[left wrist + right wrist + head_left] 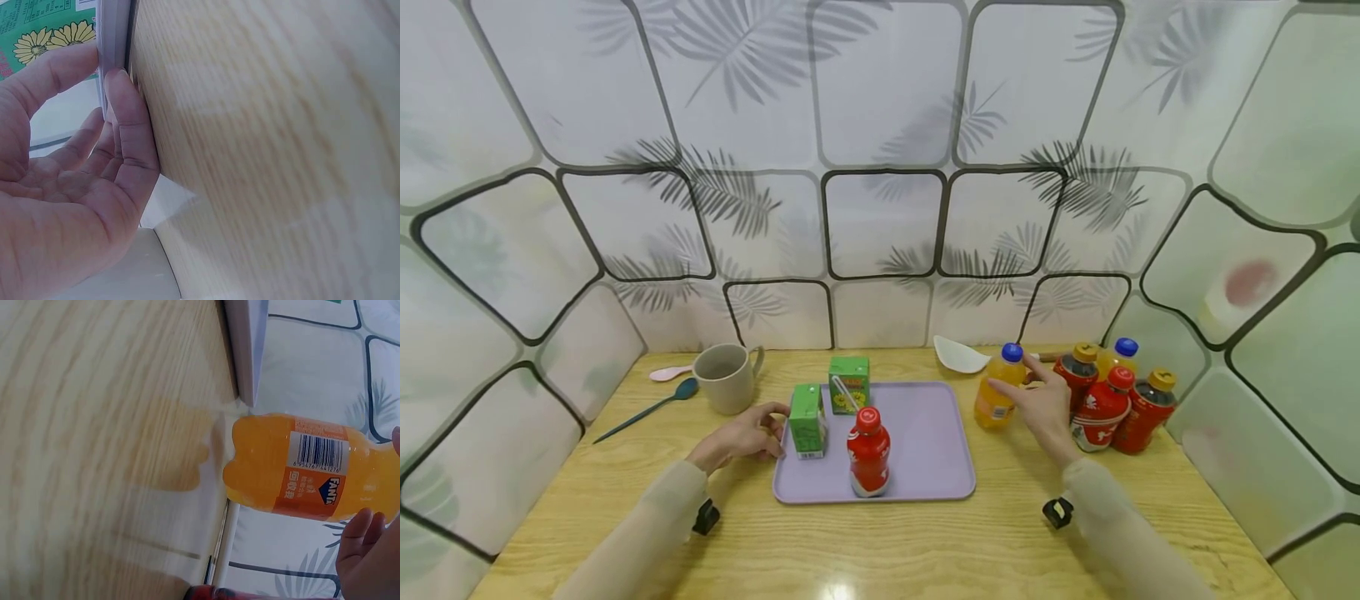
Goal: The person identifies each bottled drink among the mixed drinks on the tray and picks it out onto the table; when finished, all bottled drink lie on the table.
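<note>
A lilac tray lies mid-table and carries two green juice cartons and a red-capped red bottle. My left hand rests on the table at the tray's left side, beside the nearer carton. In the left wrist view its relaxed fingers touch the tray's rim, and nothing is held. An orange Fanta bottle with a blue cap stands right of the tray. My right hand is spread at that bottle, thumb against its side, fingers straight.
Several bottles cluster at the right, just behind my right hand. A white dish lies at the back, with a beige mug, a pink spoon and a teal spoon at the back left. Leaf-printed panels wall in the table.
</note>
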`<state>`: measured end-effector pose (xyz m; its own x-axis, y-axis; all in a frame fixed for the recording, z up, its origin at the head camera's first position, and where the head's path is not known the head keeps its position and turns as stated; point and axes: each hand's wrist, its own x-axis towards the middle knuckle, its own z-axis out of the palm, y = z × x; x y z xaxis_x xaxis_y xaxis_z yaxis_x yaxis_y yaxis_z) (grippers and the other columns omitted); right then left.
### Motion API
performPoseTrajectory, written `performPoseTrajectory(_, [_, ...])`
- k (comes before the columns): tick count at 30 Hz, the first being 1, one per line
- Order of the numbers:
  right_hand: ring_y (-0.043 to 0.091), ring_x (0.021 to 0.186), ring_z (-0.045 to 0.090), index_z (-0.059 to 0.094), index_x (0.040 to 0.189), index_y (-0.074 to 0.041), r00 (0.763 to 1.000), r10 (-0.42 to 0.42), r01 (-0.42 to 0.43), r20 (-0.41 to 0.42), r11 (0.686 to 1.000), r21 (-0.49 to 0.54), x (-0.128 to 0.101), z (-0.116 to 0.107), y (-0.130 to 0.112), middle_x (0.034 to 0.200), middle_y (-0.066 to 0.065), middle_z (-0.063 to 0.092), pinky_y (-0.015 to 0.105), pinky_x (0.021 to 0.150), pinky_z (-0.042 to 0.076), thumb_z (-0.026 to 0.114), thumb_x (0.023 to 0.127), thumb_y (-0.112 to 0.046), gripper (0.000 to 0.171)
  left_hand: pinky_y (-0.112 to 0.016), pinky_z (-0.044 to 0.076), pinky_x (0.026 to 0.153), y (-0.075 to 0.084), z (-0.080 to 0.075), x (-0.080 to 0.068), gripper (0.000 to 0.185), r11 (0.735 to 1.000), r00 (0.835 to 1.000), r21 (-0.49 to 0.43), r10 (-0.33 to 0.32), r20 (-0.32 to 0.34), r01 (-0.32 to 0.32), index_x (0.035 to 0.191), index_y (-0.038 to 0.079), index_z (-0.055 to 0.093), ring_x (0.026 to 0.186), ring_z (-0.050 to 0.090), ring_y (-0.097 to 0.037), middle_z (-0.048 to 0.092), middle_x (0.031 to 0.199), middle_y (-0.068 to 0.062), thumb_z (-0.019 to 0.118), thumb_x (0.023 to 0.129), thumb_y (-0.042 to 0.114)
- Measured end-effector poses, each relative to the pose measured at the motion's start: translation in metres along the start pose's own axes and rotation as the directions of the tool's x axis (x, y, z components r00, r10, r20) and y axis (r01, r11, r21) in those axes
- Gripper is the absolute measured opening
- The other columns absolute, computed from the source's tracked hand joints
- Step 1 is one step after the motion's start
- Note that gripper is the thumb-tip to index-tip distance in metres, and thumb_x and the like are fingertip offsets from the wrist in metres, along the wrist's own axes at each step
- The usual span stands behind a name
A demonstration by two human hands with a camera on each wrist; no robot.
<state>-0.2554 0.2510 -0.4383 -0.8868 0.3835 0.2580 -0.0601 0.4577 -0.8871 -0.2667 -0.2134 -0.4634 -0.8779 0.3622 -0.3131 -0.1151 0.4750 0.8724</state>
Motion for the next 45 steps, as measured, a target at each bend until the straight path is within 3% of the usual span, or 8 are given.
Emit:
performPoseTrajectory(4, [0.007, 0.059, 0.043, 0.058, 0.138, -0.014, 1.000, 0.022, -0.022, -0.015, 1.000, 0.001, 0.001, -0.006, 0.003, 0.081, 0.003, 0.053, 0.019, 0.046, 0.035, 0.089, 0.070, -0.036, 0.078, -0.026, 0.050, 0.062, -0.001, -0.002, -0.002, 0.069, 1.000, 1.000, 0.019, 0.025, 0.018, -0.025, 0.136, -0.002, 0.040, 0.074, 0.054, -0.015, 0.049, 0.098, -0.013, 0.072, 0.075, -0.003])
performPoseTrajectory(8, [0.008, 0.066, 0.045, 0.058, 0.138, -0.013, 0.999, 0.022, -0.022, -0.037, 1.000, 0.005, 0.003, -0.010, 0.006, 0.077, 0.000, 0.050, 0.017, 0.050, 0.038, 0.088, 0.070, -0.034, 0.077, -0.028, 0.049, 0.063, -0.003, 0.000, 0.001, 0.068, 1.000, 1.000, 0.025, 0.004, -0.008, -0.004, 0.136, -0.001, 0.041, 0.074, 0.053, -0.016, 0.050, 0.101, -0.016, 0.071, 0.075, -0.005])
performPoseTrajectory(18, [0.007, 0.072, 0.047, 0.057, 0.138, -0.015, 0.994, 0.031, -0.033, -0.105, 0.999, -0.019, 0.007, -0.016, 0.018, 0.087, 0.004, 0.056, 0.013, 0.057, 0.042, 0.086, 0.074, -0.032, 0.073, -0.029, 0.049, 0.062, -0.001, 0.003, 0.000, 0.070, 1.000, 1.000, 0.020, 0.002, -0.025, -0.001, 0.137, 0.001, 0.041, 0.074, 0.053, -0.017, 0.050, 0.101, -0.015, 0.072, 0.074, -0.006])
performPoseTrajectory(27, [0.003, 0.067, 0.050, 0.058, 0.138, -0.018, 0.990, 0.034, -0.040, -0.134, 0.998, -0.042, 0.012, -0.017, 0.019, 0.094, 0.007, 0.065, 0.012, 0.059, 0.044, 0.085, 0.075, -0.032, 0.070, -0.029, 0.049, 0.062, -0.002, 0.003, 0.000, 0.070, 1.000, 1.000, 0.017, 0.002, -0.027, -0.002, 0.137, 0.000, 0.041, 0.075, 0.054, -0.017, 0.051, 0.101, -0.015, 0.072, 0.074, -0.006])
performPoseTrajectory(33, [0.004, 0.066, 0.049, 0.056, 0.139, -0.019, 0.987, 0.070, -0.076, -0.148, 0.996, -0.036, 0.016, -0.018, 0.016, 0.091, 0.006, 0.062, 0.013, 0.055, 0.044, 0.085, 0.076, -0.030, 0.071, -0.028, 0.050, 0.062, -0.002, 0.002, 0.001, 0.070, 1.000, 1.000, 0.012, 0.004, -0.026, -0.004, 0.137, 0.000, 0.041, 0.075, 0.055, -0.017, 0.051, 0.101, -0.015, 0.072, 0.074, -0.006])
performPoseTrajectory(45, [0.007, 0.072, 0.048, 0.056, 0.139, -0.018, 0.984, 0.077, -0.083, -0.161, 0.996, -0.032, 0.014, -0.017, 0.016, 0.101, 0.009, 0.063, 0.012, 0.058, 0.042, 0.084, 0.077, -0.029, 0.069, -0.028, 0.049, 0.062, -0.002, 0.003, 0.000, 0.070, 1.000, 1.000, -0.001, 0.007, -0.024, -0.007, 0.138, 0.000, 0.041, 0.075, 0.054, -0.017, 0.051, 0.102, -0.016, 0.071, 0.074, -0.007])
